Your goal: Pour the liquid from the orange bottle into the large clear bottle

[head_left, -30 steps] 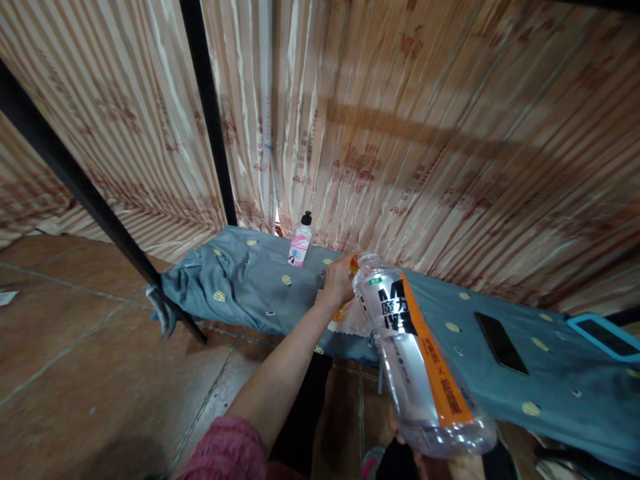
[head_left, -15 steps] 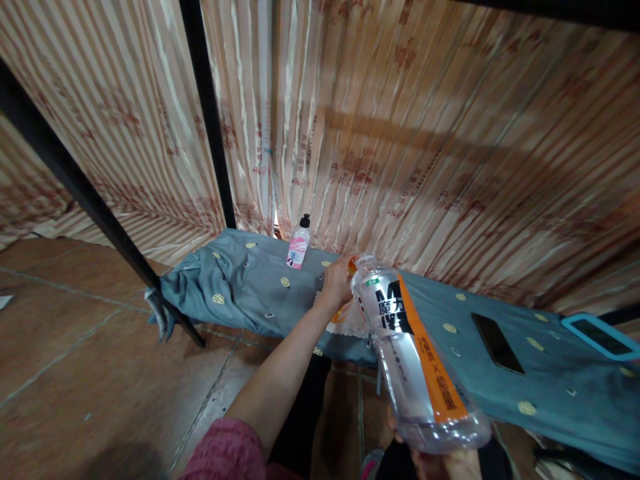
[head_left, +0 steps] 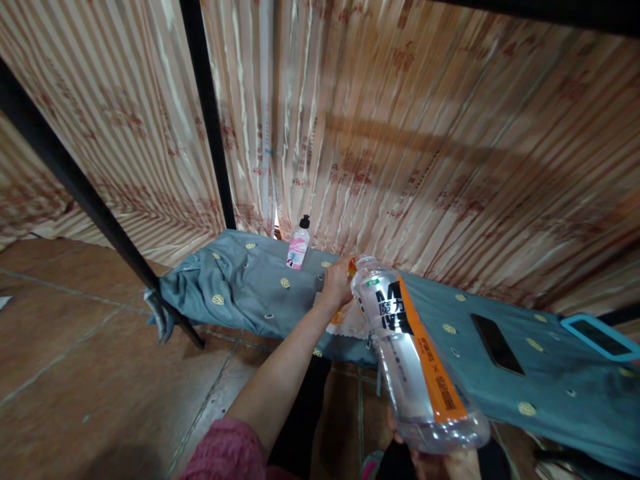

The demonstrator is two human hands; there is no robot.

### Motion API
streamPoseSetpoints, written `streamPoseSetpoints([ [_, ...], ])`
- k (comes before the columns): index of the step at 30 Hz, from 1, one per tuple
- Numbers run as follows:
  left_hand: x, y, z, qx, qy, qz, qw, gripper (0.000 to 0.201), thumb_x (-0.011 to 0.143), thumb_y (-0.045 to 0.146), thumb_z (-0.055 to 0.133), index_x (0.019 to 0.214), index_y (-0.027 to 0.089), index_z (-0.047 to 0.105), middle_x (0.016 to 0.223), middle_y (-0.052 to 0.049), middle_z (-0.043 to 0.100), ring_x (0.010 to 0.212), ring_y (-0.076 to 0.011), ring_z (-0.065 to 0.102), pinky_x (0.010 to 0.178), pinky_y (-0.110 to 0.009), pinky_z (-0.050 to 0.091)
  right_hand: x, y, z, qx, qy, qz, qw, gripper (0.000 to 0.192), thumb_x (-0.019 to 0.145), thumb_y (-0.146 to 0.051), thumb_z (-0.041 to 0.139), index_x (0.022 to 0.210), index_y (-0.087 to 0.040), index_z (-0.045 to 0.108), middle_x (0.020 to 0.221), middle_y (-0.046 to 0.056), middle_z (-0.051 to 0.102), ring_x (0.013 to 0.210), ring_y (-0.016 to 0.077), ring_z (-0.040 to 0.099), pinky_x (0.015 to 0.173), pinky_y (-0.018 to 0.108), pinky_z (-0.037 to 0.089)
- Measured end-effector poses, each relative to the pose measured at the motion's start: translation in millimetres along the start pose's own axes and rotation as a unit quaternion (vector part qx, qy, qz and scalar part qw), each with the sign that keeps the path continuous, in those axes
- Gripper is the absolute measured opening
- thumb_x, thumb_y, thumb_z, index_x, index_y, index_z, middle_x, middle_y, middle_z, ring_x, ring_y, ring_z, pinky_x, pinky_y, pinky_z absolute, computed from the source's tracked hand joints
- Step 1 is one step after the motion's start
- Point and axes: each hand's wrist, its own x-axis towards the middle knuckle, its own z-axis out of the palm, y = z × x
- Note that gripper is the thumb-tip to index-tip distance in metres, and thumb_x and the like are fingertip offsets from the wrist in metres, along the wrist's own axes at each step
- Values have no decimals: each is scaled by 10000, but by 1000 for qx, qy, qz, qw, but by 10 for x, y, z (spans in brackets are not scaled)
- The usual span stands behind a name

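A clear plastic drink bottle (head_left: 413, 353) with a silver and orange label tilts across the front, its mouth pointing away from me. My right hand (head_left: 445, 465) grips it low down, mostly hidden behind the base, with only some fingers showing. At the bottle's mouth, the fingers of my left hand (head_left: 338, 283) are closed round an orange cap (head_left: 353, 266), partly covered by the hand. Whether the cap touches the neck I cannot tell. Below that hand, a white and orange wrapper (head_left: 350, 321) lies on the blue-grey patterned cloth (head_left: 265, 293).
A pink-labelled bottle with a black top (head_left: 299, 245) stands towards the back of the cloth. To the right lie a dark phone (head_left: 497, 343) and a blue-framed device (head_left: 600, 337). Black posts (head_left: 207, 113) rise at left, before a striped curtain (head_left: 370, 133).
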Motion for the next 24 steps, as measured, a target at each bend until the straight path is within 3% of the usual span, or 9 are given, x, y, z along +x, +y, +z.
streamPoseSetpoints([
  [3, 1, -10, 11, -10, 2, 4, 1000, 214, 808, 233, 571, 992, 149, 640, 1006, -93, 693, 937, -216, 636, 852, -324, 497, 2, 4, 18, -8, 4, -8, 1000, 578, 590, -554, 769, 1070, -256, 647, 599, 47, 694, 589, 269, 640, 530, 380, 520],
  [8, 6, 6, 6, -8, 4, -3, 1000, 194, 820, 288, 571, 917, 141, 654, 951, -89, 692, 900, -213, 638, 828, -321, 503, -3, 25, 49, 3, 16, -15, 1000, 606, 605, -558, 759, 1099, -230, 635, 532, 39, 673, 608, 286, 657, 526, 383, 519],
  [15, 0, 23, -15, 9, -3, -3, 1000, 195, 819, 285, 562, 935, 158, 654, 921, -75, 691, 868, -202, 632, 806, -314, 500, 31, 9, 52, 3, 23, -46, 999, 677, 588, -533, 784, 1169, -245, 589, 634, 39, 708, 515, 230, 615, 453, 326, 474],
  [20, 8, 0, -11, 11, -4, 5, 1000, 161, 814, 228, 537, 896, 146, 649, 871, -77, 685, 871, -199, 632, 822, -313, 499, -4, -67, 171, 50, 39, -17, 998, 656, 552, -463, 832, 1129, -291, 573, 640, -15, 725, 424, 175, 604, 428, 276, 472],
  [24, 17, -1, -21, 27, -2, 16, 1000, 155, 819, 216, 510, 867, 164, 647, 865, -62, 685, 860, -193, 634, 807, -305, 503, -27, -108, 280, 90, 45, -9, 995, 637, 501, -461, 854, 1052, -268, 600, 685, 3, 747, 446, 177, 643, 478, 274, 511],
])
